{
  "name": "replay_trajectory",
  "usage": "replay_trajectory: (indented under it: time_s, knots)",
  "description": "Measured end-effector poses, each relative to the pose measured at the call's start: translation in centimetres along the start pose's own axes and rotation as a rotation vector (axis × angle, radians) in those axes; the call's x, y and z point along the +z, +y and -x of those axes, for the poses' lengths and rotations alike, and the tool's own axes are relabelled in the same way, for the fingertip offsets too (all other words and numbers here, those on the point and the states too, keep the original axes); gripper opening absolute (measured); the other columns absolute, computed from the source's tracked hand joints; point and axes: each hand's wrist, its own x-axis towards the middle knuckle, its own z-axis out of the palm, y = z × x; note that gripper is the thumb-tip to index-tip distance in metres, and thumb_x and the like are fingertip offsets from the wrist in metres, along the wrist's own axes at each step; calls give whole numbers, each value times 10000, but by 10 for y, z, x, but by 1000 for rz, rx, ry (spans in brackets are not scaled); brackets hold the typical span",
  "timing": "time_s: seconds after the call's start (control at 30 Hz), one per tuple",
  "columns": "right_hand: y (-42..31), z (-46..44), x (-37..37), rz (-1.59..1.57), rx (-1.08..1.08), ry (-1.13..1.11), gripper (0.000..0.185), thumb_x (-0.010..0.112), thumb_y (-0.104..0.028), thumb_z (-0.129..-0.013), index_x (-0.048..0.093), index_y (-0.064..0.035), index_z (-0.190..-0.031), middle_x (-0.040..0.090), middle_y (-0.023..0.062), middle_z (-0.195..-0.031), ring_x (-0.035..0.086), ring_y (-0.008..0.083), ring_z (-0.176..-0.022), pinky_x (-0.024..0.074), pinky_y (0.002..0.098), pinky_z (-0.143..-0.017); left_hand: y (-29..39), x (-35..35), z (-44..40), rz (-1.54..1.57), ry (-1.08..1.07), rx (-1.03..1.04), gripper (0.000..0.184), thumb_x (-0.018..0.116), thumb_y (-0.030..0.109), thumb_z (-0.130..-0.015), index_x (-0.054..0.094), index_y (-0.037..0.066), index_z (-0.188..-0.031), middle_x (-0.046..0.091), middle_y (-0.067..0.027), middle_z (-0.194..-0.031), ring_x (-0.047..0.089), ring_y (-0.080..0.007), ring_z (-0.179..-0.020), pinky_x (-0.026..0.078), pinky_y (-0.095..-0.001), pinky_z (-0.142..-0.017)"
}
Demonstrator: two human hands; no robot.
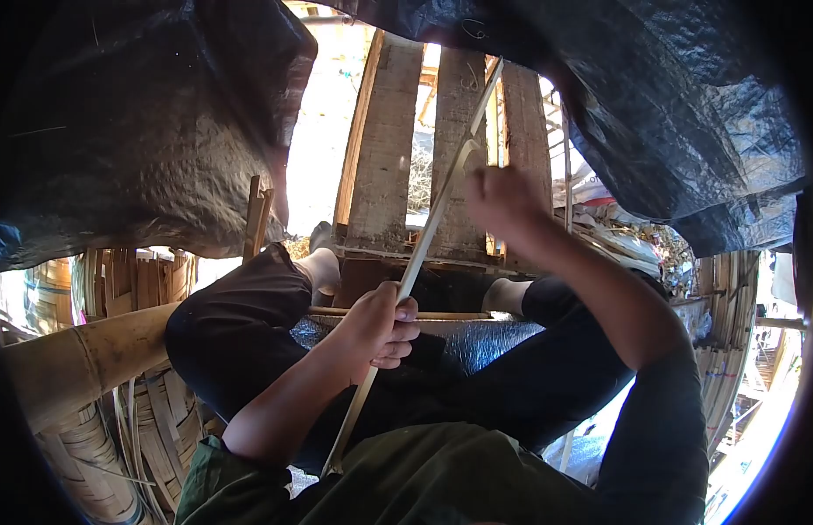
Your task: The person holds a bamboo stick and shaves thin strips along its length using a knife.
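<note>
A long pale bamboo strip (426,234) runs slantwise from my lap up over the wooden slats. Low on the strip, my left hand (383,331) is closed around it, with the fingers wrapped and the thumb on top. My right hand (504,199) is beside the upper part, curled into a fist and slightly blurred. Close to its knuckles, a thin pale piece bends away from the strip. Whatever the right fingers hold is hidden from this angle.
Wooden slats (384,144) stand ahead between dark plastic sheets (135,131). A thick bamboo pole (91,350) lies at left above woven bamboo baskets (96,455). Shavings and strips (629,249) are piled at right. My bent knees frame a shiny sheet (494,341).
</note>
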Motion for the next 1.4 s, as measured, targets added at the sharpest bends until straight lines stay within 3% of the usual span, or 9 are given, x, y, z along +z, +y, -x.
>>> replay_trajectory:
  time_s: [0.07, 0.13, 0.47, 0.9, 1.0, 1.1, 1.2, 1.27, 1.4]
  knots:
    - [-21, 22, 2, -57, 36, -146, 443, 410, -290, -893, 629, 14, -658, 607, 238, -600, 656, 372, -587, 554, 479, -625, -3, -1, -2, -8, 15, 0, 337, 224, 301, -934, 311, 184, -629, 211, 68, -484, 170, -61, -376, 139, -240, -343]
    - [-24, 33, 11, 103, -155, -111, 411, 447, -251, -869, 614, 20, -609, 601, 236, -583, 651, 367, -564, 553, 466, -580, -7, 2, -5, -16, 46, 15, 352, 215, 327, -950, 321, 184, -646, 208, 69, -497, 168, -62, -382, 141, -241, -351]
    - [-7, 9, 16, 149, -260, 61, 403, 469, -252, -853, 612, 4, -577, 601, 205, -560, 641, 363, -533, 550, 450, -551, 1, -3, -16, -100, 101, 120, 366, 224, 369, -979, 328, 180, -684, 218, 80, -537, 164, -63, -403, 149, -247, -370]
    - [-29, 38, 8, 140, -153, -100, 420, 420, -287, -885, 644, -6, -667, 620, 228, -624, 658, 391, -633, 545, 490, -659, -6, 1, -14, -135, 139, 150, 392, 233, 386, -996, 336, 172, -684, 209, 75, -527, 179, -63, -384, 173, -246, -348]
    - [-6, 13, 2, 198, -60, -123, 423, 429, -286, -894, 641, -17, -645, 636, 195, -624, 668, 329, -585, 555, 460, -598, -8, 1, -18, -133, 163, 165, 398, 244, 392, -999, 337, 170, -682, 214, 75, -526, 182, -62, -383, 174, -247, -347]
    - [15, 0, 11, 268, -178, 245, 426, 432, -276, -888, 622, -27, -599, 623, 174, -580, 652, 317, -537, 552, 450, -573, -2, -1, -17, -123, 133, 165, 409, 252, 404, -1003, 338, 167, -682, 220, 76, -526, 182, -61, -386, 173, -246, -348]
    - [-14, 23, 8, 258, -91, 141, 430, 424, -285, -883, 622, -36, -594, 609, 167, -556, 634, 314, -504, 547, 443, -556, -4, -4, -16, -125, 123, 160, 416, 253, 412, -1008, 339, 167, -683, 221, 76, -528, 180, -61, -389, 172, -245, -350]
    - [-33, 42, 3, 186, -170, -202, 417, 416, -272, -879, 613, -33, -600, 613, 203, -583, 639, 366, -557, 541, 493, -629, -4, -2, -17, -143, 152, 167, 416, 252, 413, -1009, 339, 168, -683, 219, 75, -530, 177, -61, -391, 171, -245, -352]
    - [-16, 17, -4, 188, -54, -111, 439, 396, -314, -884, 637, -22, -660, 620, 171, -587, 640, 331, -557, 548, 456, -608, -6, 2, -17, -133, 186, 155, 405, 257, 403, -1007, 338, 168, -686, 224, 72, -529, 183, -62, -390, 170, -251, -351]
